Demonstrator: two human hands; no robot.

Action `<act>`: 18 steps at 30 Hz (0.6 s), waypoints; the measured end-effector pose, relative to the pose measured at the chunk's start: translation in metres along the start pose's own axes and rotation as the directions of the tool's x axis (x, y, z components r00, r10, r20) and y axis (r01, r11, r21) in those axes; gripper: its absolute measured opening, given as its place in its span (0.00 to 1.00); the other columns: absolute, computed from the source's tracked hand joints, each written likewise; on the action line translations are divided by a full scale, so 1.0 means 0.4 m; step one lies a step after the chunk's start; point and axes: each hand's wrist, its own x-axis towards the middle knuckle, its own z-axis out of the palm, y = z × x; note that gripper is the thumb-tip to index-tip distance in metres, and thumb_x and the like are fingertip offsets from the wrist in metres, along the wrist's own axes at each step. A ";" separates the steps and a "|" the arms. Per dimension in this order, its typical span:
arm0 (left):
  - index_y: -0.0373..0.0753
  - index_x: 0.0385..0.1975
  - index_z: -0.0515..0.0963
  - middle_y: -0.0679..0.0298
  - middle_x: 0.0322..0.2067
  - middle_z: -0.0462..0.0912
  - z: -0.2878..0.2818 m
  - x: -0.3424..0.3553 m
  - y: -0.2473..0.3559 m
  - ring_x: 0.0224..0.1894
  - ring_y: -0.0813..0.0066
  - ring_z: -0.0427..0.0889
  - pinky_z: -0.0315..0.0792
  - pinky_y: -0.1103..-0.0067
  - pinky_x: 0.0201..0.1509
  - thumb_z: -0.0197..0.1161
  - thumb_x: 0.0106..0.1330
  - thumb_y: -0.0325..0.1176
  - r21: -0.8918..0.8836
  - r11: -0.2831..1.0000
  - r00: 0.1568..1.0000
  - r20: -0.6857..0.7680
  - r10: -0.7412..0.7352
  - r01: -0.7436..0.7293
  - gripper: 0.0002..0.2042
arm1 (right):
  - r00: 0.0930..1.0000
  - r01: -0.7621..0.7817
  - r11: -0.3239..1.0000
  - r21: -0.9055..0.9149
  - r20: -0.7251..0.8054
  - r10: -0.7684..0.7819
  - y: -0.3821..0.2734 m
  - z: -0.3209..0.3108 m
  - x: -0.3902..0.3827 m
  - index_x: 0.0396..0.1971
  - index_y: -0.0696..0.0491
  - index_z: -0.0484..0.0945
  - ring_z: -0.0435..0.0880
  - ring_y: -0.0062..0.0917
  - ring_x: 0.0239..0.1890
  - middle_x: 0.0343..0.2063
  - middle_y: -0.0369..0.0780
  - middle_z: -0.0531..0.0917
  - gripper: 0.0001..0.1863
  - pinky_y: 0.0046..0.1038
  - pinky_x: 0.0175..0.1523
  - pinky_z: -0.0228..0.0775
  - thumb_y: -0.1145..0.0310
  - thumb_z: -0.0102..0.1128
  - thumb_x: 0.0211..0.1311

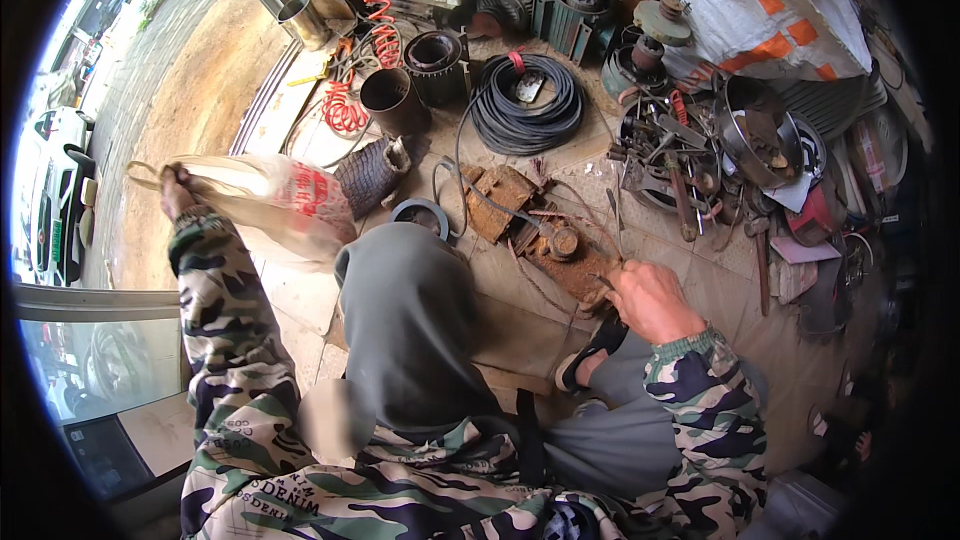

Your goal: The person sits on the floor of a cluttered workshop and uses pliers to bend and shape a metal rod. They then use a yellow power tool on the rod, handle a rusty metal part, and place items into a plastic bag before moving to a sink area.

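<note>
My left hand (pixel 178 192) is raised at the far left, its fingers closed round the gathered top of a translucent plastic bag (pixel 285 202) with red print. The bag stretches from the hand toward the floor beside my knee. At the right, my right hand (pixel 652 300) is closed at the near end of a rusty metal machine part (pixel 572 270). A small dark piece shows at its fingertips, too small to name. A rusty box-like housing (pixel 500 202) with loose wires lies against that part.
Beyond are a coil of black cable (pixel 527 105), a metal cylinder (pixel 394 102) and a red coiled hose (pixel 345 108). On the right lie a heap of hand tools (pixel 675 165), a metal ring (pixel 757 135) and a white-orange sack (pixel 765 15). A grey ring (pixel 420 215) sits near my knee.
</note>
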 end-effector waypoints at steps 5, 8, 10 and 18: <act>0.35 0.56 0.71 0.50 0.47 0.76 -0.002 -0.093 0.332 0.46 0.59 0.78 0.73 0.69 0.50 0.69 0.56 0.33 0.931 0.206 0.684 0.062 0.727 -0.302 0.27 | 0.997 0.072 0.997 0.036 0.009 -0.072 -0.013 0.016 0.022 0.25 0.59 0.78 0.79 0.45 0.35 0.27 0.49 0.79 0.06 0.42 0.42 0.70 0.71 0.62 0.52; 0.36 0.59 0.68 0.49 0.52 0.75 0.072 -0.324 0.146 0.54 0.55 0.74 0.69 0.67 0.59 0.69 0.58 0.34 0.722 -0.019 0.499 0.497 0.710 -0.692 0.29 | 0.997 -0.017 1.000 0.012 0.070 0.016 -0.009 -0.005 -0.020 0.26 0.58 0.78 0.77 0.45 0.35 0.27 0.49 0.78 0.07 0.42 0.43 0.69 0.70 0.63 0.52; 0.36 0.52 0.73 0.50 0.46 0.80 -0.024 -0.456 -0.079 0.46 0.58 0.81 0.75 0.71 0.50 0.67 0.59 0.30 0.621 0.271 0.669 0.605 0.431 -0.736 0.21 | 0.993 -0.040 0.998 0.046 0.117 0.034 -0.013 0.000 -0.013 0.26 0.58 0.78 0.77 0.45 0.35 0.27 0.49 0.77 0.08 0.43 0.42 0.68 0.70 0.64 0.52; 0.32 0.50 0.74 0.46 0.44 0.82 -0.118 -0.803 -0.679 0.49 0.47 0.80 0.73 0.64 0.54 0.69 0.52 0.53 0.985 -0.004 0.801 -0.143 -0.581 0.173 0.33 | 0.966 -0.034 0.999 0.040 0.258 0.023 -0.018 0.033 0.064 0.28 0.56 0.77 0.77 0.44 0.35 0.27 0.46 0.77 0.09 0.41 0.40 0.69 0.69 0.66 0.49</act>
